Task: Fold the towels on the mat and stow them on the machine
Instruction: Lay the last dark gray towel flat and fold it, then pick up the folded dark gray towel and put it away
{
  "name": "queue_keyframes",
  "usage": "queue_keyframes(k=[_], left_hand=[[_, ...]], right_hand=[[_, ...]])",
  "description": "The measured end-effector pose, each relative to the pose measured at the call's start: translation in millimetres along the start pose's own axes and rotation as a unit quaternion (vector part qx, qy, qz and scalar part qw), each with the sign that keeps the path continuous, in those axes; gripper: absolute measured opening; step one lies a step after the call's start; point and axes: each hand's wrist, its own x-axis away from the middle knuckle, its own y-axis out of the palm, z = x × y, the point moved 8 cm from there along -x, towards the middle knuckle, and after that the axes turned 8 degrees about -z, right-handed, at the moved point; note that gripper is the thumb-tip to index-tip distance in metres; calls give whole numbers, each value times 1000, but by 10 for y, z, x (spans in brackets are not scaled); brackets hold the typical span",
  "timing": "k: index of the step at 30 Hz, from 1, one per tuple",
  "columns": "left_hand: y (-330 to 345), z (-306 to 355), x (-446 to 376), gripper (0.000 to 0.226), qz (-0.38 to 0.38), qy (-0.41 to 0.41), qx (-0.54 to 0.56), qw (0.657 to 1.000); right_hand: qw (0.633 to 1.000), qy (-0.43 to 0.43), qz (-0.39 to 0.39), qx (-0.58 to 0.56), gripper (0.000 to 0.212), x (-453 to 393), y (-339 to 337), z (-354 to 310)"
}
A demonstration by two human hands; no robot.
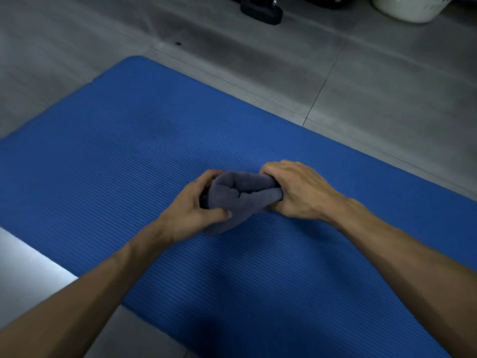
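A grey tiled floor [374, 81] fills the far part of the view, and on it lies a ribbed blue mat [116, 156], running diagonally. At the top edge stand a white basket [410, 7] and some dark equipment [260, 10] — too cropped to identify. Near the middle of the mat sits a small grey towel [240, 196], bunched into a thick fold. The left hand [196, 210] grips its left end, thumb on top; the right hand [296, 189] clasps the right end — fingers curled round the cloth.
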Motion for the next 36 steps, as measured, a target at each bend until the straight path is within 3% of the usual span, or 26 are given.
queue_keyframes(k=[5, 9, 14, 20, 29, 36], left_hand=[[-44, -62, -4, 48, 46, -65, -106, 991], [37, 165, 64, 39, 91, -83, -231, 965], [339, 695, 242, 26, 33, -103, -336, 936], [882, 1992, 327, 23, -85, -84, -406, 906], [2188, 4448, 279, 30, -151, -3, -488, 860], [3658, 5810, 578, 36, -176, 4, -533, 828]], right_hand=[[997, 81, -9, -12, 28, 293, -38, 82], [987, 158, 16, -33, 30, 679, -71, 97], [951, 294, 67, -68, 39, 1391, -435, -94], [903, 407, 108, -84, 35, 2528, -1532, -328], [825, 517, 185, -130, 39, 4528, -3328, -395], [817, 513, 223, -135, 39, 6246, -4194, -168]])
